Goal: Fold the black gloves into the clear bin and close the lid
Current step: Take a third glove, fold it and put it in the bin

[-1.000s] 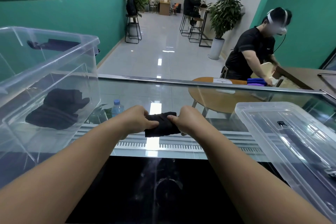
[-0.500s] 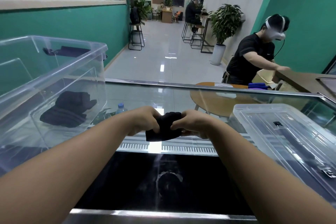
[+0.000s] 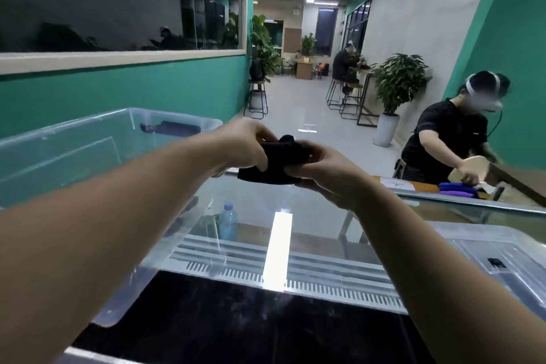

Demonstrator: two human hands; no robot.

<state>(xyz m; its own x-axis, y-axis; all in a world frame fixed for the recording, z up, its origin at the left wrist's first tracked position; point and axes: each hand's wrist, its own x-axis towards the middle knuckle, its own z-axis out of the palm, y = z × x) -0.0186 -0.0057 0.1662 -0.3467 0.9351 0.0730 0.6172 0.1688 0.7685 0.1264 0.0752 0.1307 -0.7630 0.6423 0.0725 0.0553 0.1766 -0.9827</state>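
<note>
A folded black glove is held in the air between both hands, above the glass counter. My left hand grips its left side and my right hand grips its right side and underside. The clear bin stands open at the left, just left of my left hand; my left forearm hides most of its inside. The bin's clear lid lies flat on the counter at the right.
A water bottle shows through the glass counter. A person in black works at a table beyond the counter at the right. Stools and potted plants stand farther back in the hall.
Both hands have lifted the glove higher and slightly left, toward the bin's rim. The camera has tilted up, so the glove lying in the bin is now hidden behind my left arm.
</note>
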